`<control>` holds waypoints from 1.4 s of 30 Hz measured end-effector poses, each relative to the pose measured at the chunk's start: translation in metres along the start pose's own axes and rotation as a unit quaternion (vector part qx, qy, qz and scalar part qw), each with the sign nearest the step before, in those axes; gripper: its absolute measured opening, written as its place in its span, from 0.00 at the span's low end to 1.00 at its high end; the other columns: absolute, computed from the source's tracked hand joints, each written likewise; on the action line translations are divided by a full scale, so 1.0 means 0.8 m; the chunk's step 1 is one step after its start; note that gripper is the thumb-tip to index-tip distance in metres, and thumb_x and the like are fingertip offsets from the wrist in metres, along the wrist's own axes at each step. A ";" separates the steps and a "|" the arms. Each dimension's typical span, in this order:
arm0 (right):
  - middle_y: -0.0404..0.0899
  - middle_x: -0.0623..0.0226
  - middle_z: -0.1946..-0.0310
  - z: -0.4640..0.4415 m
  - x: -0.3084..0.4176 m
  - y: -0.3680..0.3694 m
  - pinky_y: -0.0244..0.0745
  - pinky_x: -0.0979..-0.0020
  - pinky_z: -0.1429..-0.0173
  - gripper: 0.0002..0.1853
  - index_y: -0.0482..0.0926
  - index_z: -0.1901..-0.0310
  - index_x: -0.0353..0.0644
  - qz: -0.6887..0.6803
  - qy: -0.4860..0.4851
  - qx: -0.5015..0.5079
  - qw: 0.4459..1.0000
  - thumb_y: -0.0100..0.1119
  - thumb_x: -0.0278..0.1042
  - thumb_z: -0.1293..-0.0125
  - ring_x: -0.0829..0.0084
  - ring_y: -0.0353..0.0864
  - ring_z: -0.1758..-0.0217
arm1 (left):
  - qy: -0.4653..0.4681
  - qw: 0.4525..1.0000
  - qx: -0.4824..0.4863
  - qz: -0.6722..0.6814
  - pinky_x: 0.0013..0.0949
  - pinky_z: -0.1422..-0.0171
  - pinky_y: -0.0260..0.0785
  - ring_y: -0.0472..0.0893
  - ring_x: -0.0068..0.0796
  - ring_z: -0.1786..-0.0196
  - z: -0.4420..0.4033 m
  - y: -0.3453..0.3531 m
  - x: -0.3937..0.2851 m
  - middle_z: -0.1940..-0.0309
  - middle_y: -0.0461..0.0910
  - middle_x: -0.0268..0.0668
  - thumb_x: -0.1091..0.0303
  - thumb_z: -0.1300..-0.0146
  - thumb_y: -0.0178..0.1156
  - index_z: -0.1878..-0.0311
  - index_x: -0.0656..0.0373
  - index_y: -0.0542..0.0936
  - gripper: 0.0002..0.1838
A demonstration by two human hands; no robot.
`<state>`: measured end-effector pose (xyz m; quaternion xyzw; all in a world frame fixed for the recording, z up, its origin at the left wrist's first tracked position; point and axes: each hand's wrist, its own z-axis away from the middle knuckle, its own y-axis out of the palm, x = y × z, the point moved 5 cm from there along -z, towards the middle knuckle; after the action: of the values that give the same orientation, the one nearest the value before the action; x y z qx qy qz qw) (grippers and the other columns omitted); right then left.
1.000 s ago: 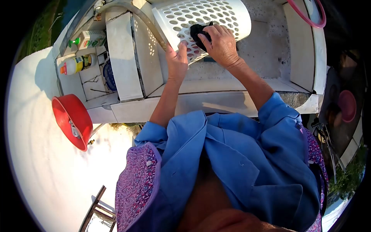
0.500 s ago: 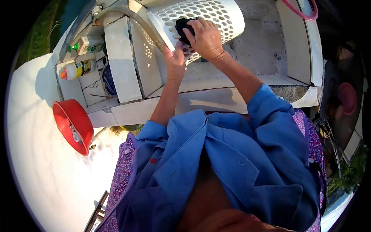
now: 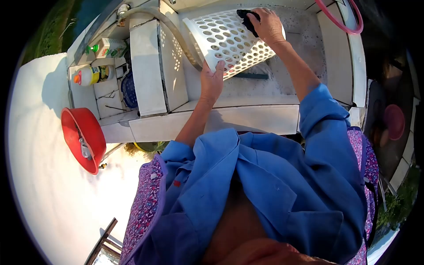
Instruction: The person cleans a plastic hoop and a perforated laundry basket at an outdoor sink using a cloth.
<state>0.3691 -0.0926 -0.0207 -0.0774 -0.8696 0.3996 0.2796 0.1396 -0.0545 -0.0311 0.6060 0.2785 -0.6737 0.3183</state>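
A white basket with round holes (image 3: 225,37) lies tilted on its side over a tiled sink (image 3: 251,112). My left hand (image 3: 212,81) grips the basket's rim at its near left edge, the thumb outside and the other fingers mostly hidden. In my right hand (image 3: 268,27) is a black cloth (image 3: 248,21), pressed to the upper right of the basket's holed side. Some foam and a dark flat bar (image 3: 251,76) show in the sink below the basket.
A grey hose (image 3: 170,27) arches down beside the basket's rim. Two bottles (image 3: 94,75) (image 3: 109,47) and a blue basket (image 3: 129,89) occupy the left compartment. A red basin (image 3: 84,140) hangs at the left; a pink hoop (image 3: 358,26) rests on the sink's right wall.
My right hand has moved the black cloth right and up along the basket, away from my left hand. My left hand still holds the rim. The basket has turned slightly.
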 end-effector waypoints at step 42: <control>0.67 0.70 0.69 0.126 0.169 -0.076 0.63 0.67 0.58 0.12 0.76 0.65 0.45 -0.173 -0.096 0.190 0.962 0.62 0.33 0.54 0.68 0.68 0.63 | -0.142 0.960 0.160 -0.181 0.26 0.60 0.68 0.76 0.20 0.64 0.035 -0.012 0.006 0.69 0.79 0.39 0.72 0.47 0.58 0.61 0.63 0.77 0.10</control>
<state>0.2066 -0.1510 0.0288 0.1674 -0.8008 0.5083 0.2690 0.1141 -0.0704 -0.0327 0.4864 0.2237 -0.8351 0.1268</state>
